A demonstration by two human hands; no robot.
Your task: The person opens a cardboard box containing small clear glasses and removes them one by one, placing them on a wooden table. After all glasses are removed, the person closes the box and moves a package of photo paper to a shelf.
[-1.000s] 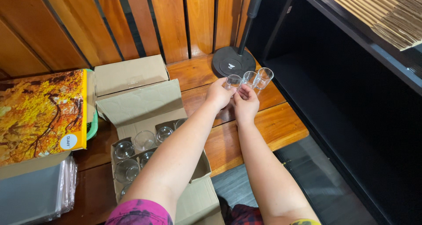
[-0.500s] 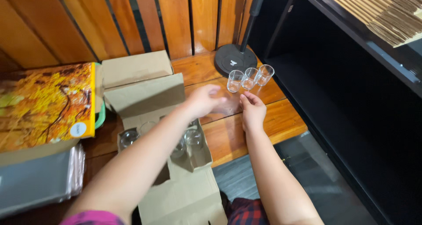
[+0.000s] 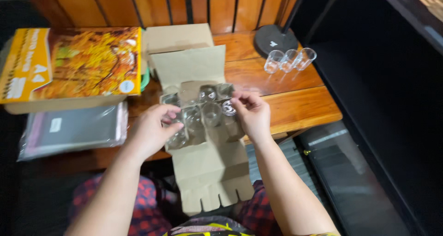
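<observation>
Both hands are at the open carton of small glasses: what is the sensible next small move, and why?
Probably the right hand lifts the glass at its fingertips out of the cardboard box. Several glasses sit in the box, three glasses already stand in a row on the wooden table, and the left hand rests at the box's edge.

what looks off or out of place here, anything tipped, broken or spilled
Nothing looks broken or spilled. Three clear glasses stand upright in a row on the wooden table. The open cardboard box overhangs the table's front edge, its flap hanging toward the lap. The left hand and right hand are at the glasses inside it.
</observation>
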